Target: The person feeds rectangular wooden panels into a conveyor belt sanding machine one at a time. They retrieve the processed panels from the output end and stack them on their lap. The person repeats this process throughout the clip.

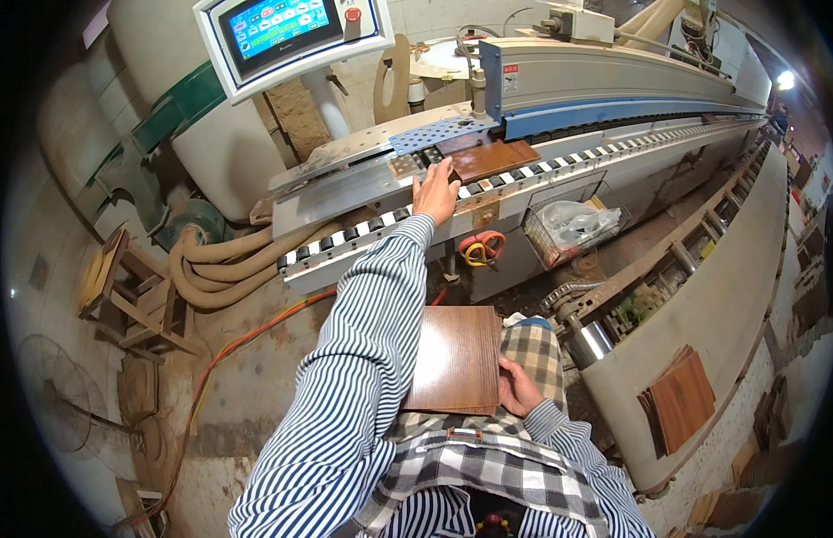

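Note:
My left hand (436, 191) reaches forward with fingers stretched out, at the near left end of a reddish-brown wood panel (492, 161). That panel lies on the feed track (394, 216) of a long machine, partly beneath its blue perforated plate (431, 134). Across my lap rests another brown wood-grain panel (457, 359), whose glossy top reflects light. My right hand (519, 390) is closed at its right edge, with the fingers partly hidden.
A control screen (277, 31) stands at upper left. Red- and yellow-handled scissors (481, 249) hang beside a wire basket (573, 221). Several panels (681, 402) are stacked on the grey surface at right, by a roller conveyor (684, 255). Hoses (228, 273) and a wooden stool (138, 291) are at left.

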The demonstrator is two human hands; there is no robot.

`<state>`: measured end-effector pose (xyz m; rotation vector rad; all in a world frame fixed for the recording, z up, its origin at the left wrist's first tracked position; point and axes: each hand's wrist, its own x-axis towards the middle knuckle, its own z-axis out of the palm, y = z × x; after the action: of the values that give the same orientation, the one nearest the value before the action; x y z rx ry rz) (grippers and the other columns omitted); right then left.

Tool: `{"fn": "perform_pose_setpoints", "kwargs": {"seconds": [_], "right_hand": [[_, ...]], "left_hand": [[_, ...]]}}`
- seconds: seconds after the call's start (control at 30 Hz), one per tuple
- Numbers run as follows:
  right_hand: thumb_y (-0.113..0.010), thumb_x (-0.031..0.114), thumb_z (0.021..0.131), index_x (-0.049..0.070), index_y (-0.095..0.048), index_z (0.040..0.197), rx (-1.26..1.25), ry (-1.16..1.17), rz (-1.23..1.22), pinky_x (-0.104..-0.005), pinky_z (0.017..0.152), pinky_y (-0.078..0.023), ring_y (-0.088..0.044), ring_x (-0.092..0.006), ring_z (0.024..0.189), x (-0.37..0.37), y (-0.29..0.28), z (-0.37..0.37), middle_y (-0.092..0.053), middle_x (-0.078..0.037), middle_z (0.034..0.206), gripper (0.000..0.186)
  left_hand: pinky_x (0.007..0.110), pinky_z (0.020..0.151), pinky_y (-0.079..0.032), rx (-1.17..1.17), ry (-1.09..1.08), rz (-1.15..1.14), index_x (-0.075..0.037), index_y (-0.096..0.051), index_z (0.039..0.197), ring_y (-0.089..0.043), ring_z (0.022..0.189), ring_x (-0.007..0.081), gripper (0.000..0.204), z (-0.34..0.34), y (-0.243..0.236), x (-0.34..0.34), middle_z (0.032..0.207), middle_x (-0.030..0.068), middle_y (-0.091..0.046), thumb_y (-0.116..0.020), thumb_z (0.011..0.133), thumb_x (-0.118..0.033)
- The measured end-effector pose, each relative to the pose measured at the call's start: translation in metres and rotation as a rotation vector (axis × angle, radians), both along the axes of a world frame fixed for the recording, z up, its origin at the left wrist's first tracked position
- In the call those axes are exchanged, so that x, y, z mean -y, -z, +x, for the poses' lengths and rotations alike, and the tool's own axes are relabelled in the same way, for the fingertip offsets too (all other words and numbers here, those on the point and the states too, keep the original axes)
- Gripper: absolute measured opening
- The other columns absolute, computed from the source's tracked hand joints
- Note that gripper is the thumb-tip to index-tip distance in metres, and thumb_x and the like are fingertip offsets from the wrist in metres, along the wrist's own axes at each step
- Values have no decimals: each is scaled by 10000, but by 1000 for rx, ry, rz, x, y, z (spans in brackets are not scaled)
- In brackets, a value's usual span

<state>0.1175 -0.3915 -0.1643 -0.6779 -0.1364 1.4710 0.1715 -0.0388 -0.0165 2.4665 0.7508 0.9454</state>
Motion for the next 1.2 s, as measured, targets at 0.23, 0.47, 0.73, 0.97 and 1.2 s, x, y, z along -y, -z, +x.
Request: {"fn": "perform_pose_setpoints", "kwargs": {"seconds": [0.23, 0.47, 0.73, 0.97, 1.2], "right_hand": [[-459, 234, 978, 53, -198, 1455, 23, 19, 15, -395, 1054, -404, -431, -215, 1263, 2, -6, 0, -365, -116, 1425, 574], [-564, 242, 936, 69, -201, 1445, 207, -30, -105, -409, 992, -463, -467, -228, 1219, -5, -13, -8, -412, -121, 1372, 648], [-631, 285, 895, 52, -227, 1424, 312, -19, -160, -401, 989, -454, -473, -240, 1195, -6, -6, -11, -419, -135, 1344, 705], [-635, 294, 893, 35, -219, 1424, 318, -5, -136, -397, 999, -440, -461, -236, 1206, -4, -3, -11, -421, -134, 1341, 722], [-622, 295, 901, 41, -219, 1428, 325, -39, -147, -392, 1000, -433, -466, -229, 1204, -6, -6, -11, -430, -127, 1335, 710]], "left_hand": [[349, 1013, -377, 195, 310, -218, -20, -519, 1253, -500, 1208, 295, 396, -117, -2, 63, 1265, 169, -549, -541, 906, -210], [316, 944, -434, 112, -76, -702, -8, -500, 1265, -548, 1085, 184, 421, -310, 73, 141, 1191, 125, -583, -557, 934, -261], [316, 652, -481, -32, -140, -466, 24, -532, 1030, -590, 691, 160, 295, -326, 91, 188, 806, 98, -624, -487, 960, -259], [199, 431, -392, 228, -95, -846, -51, -512, 1033, -450, 497, 48, 304, -313, 65, 179, 714, -4, -520, -435, 990, -342], [194, 442, -396, 576, -93, -867, -61, -494, 1140, -446, 514, 44, 310, -273, 27, 103, 746, -16, -514, -416, 998, -325]]}}
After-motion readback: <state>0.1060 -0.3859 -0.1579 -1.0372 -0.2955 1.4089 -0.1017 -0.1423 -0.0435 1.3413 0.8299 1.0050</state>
